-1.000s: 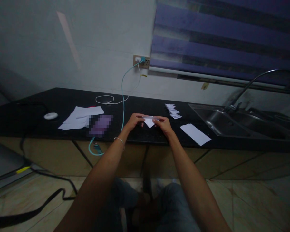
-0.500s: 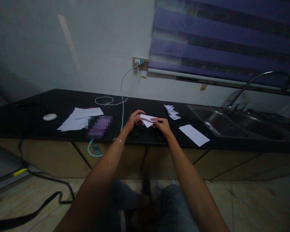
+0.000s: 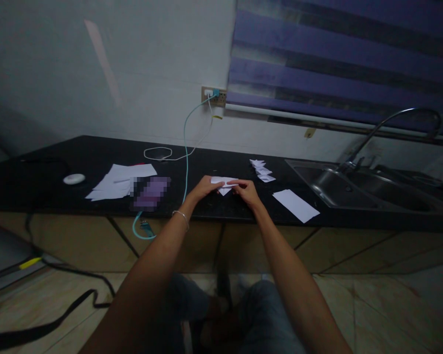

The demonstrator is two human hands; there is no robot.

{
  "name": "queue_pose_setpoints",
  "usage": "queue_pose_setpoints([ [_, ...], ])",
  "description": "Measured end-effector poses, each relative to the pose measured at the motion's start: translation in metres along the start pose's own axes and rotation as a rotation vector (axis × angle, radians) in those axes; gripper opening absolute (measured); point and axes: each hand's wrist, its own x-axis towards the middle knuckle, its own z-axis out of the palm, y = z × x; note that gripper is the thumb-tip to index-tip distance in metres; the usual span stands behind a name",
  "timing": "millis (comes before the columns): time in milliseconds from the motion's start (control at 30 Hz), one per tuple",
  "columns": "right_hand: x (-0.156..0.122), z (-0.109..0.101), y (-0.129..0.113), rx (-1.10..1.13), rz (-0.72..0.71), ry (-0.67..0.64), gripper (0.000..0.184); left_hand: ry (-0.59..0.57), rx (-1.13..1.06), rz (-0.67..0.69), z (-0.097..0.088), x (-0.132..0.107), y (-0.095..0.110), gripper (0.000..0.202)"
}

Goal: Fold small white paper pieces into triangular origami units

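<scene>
A small white folded paper is held between my two hands over the black countertop, its point facing me. My left hand grips its left side, thumb on top and fingers underneath. My right hand pinches the right side, with the thumb and fingertips near the middle of the upper edge. Beyond my right hand lies a row of folded paper pieces, overlapping one another. Flat white paper strips rest to the right of my right hand.
White paper sheets are spread at the left, beside a blurred purple item. A white round object sits farther left. A teal cable runs from the wall outlet past my left hand. The steel sink is at the right.
My left hand has shifted its grip, bringing the thumb onto the top of the folded paper. The right hand stays at the right side.
</scene>
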Motion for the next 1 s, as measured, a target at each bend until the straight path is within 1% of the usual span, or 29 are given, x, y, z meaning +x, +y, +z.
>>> queue_pose_setpoints([
  [200, 0.001, -0.002, -0.008, 0.316, 0.092, -0.044, 0.033, 0.026, 0.070, 0.047, -0.003, 0.001, -0.010, 0.041],
  [267, 0.002, -0.001, -0.008, 0.359, 0.128, -0.011, 0.032, 0.023, 0.078, 0.070, -0.003, 0.001, -0.011, 0.042],
  [333, 0.003, 0.000, -0.007, 0.332, 0.166, 0.069, 0.033, 0.016, 0.090, 0.089, -0.003, 0.000, -0.010, 0.042],
  [400, 0.003, 0.002, -0.005, 0.219, 0.163, 0.111, 0.037, 0.001, 0.098, 0.098, -0.002, 0.000, -0.009, 0.042],
  [433, 0.003, 0.003, -0.004, 0.137, 0.143, 0.099, 0.038, -0.012, 0.101, 0.097, -0.001, 0.000, -0.009, 0.041],
  [500, 0.001, 0.004, -0.002, -0.026, 0.082, 0.025, 0.038, -0.038, 0.109, 0.093, 0.000, 0.000, -0.008, 0.039],
  [567, 0.000, 0.004, -0.002, -0.123, 0.026, -0.047, 0.038, -0.054, 0.121, 0.088, 0.000, 0.000, -0.007, 0.038],
  [633, -0.001, 0.003, -0.002, -0.144, -0.011, -0.081, 0.038, -0.059, 0.130, 0.086, 0.001, 0.001, -0.008, 0.038],
  [733, -0.001, 0.003, -0.003, -0.139, -0.029, -0.085, 0.039, -0.063, 0.135, 0.077, 0.001, 0.002, -0.010, 0.038],
  [867, -0.001, 0.002, -0.003, -0.126, -0.008, -0.076, 0.040, -0.070, 0.092, 0.069, 0.000, 0.002, -0.010, 0.036],
  [1000, 0.001, 0.000, 0.004, -0.092, 0.032, -0.081, 0.041, -0.056, -0.007, 0.025, -0.003, 0.002, -0.007, 0.034],
])
